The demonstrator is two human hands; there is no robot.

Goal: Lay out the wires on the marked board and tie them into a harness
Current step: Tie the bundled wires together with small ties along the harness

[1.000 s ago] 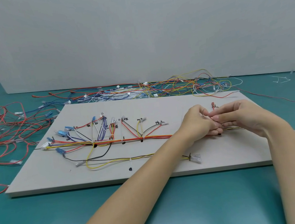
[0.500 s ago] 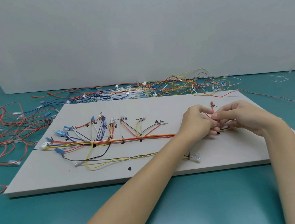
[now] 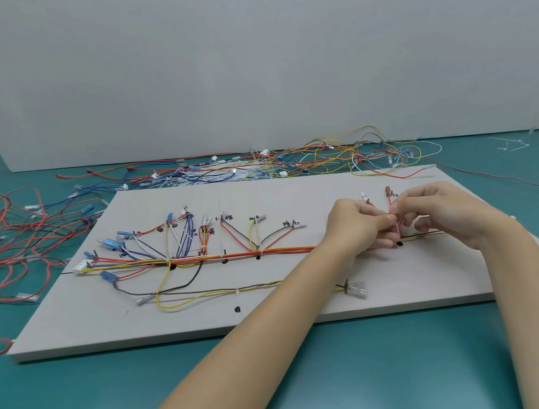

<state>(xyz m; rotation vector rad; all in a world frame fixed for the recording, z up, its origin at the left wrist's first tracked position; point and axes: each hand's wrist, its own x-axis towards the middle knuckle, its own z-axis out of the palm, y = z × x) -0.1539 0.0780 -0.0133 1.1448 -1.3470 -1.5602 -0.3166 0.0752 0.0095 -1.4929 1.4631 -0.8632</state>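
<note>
The white board (image 3: 294,194) carried small black handwritten characters beside the wire ends. One near the middle, at a red and brown wire pair, looked like 棕 (image 3: 229,217); another by the orange wires looked like 黄 (image 3: 211,232); a third further right looked like 棕 followed by a smaller mark (image 3: 287,224). The marks at the left fan of blue wires and the one by the red terminal on the right were too small to make out.
</note>
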